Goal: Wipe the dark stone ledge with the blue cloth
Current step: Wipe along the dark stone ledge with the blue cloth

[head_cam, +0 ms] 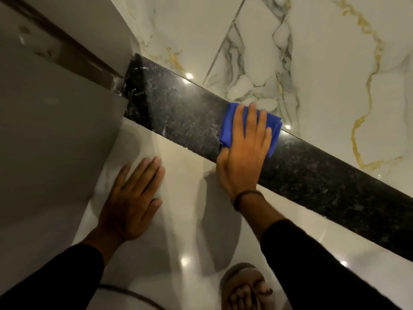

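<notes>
**Head view: cloth contact on the ledge, mid-wipe**

Head camera looks steeply down. I read the dark stone ledge (178, 113) as a speckled black band running from the upper left of the frame to the lower right edge, between veined marble wall tile (324, 63) above it and a pale glossy floor (183, 166) below it.

The blue cloth (232, 128) lies folded flat on the ledge, just right of frame centre. The right hand (243, 153) rests palm-down on top of it, fingers extended and slightly spread, pressing rather than pinching; no finger curls under the fabric. A dark band (245, 195) sits on that wrist. The left hand (131, 200) is flat on the pale surface at lower left, fingers apart, holding nothing (it appears to serve as a brace).

Handling assessment:

- The cloth looks soft, light and thin. I expect it to bunch or slide out from under the palm if pressure is uneven.
- Best hold, in my judgement: keep the flat palm centred over the fold, fingertips near the leading edge.
- The ledge is polished and rigid, so friction should be low; whitish residue shows on the section toward the upper left, near the grey panel (55, 108), and that section likely needs firmer passes.

A sandalled foot (243, 287) shows at bottom centre.
</notes>
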A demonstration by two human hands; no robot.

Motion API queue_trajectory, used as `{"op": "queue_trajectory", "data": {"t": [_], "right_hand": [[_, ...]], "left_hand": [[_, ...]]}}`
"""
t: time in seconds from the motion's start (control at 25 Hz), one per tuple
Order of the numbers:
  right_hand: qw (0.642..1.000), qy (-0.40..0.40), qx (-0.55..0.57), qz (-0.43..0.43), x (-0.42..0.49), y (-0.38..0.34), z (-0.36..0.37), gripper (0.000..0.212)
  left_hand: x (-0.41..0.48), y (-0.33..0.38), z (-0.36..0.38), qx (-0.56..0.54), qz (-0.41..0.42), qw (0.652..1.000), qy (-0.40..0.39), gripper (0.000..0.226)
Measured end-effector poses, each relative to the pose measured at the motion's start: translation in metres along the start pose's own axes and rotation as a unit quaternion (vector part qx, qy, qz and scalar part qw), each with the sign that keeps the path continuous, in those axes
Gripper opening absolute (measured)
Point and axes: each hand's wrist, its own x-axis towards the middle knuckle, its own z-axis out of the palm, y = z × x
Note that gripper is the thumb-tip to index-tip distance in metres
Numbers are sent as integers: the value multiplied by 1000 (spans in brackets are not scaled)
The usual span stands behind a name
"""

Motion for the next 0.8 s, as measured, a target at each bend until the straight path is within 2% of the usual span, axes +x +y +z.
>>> {"op": "queue_trajectory", "data": {"t": [0.2, 0.32, 0.44, 0.52, 0.64, 0.72, 0.8], "right_hand": [[998, -55, 34, -16, -92, -17, -2, 88], [997, -52, 21, -45, -44, -31, 6, 87], [1000, -10, 21, 7, 17, -57, 15, 88], [999, -10, 47, 5, -4, -64, 17, 85], [996, -65, 57, -35, -75, -58, 6, 87], [995, -67, 55, -59, -57, -57, 11, 87], [997, -52, 39, -32, -1, -78, 19, 87]], "left_hand": [[0, 4, -3, -10, 6, 1000, -4, 74], [-1, 2, -4, -16, 8, 1000, -2, 73], [2, 4, -8, -26, 4, 1000, 1, 70], [3, 5, -10, -26, 2, 1000, 9, 70], [1, 6, -12, -28, 1, 1000, 14, 70], [0, 5, -11, -28, -6, 999, 14, 71], [-1, 4, -10, -28, -7, 1000, 11, 71]]}}
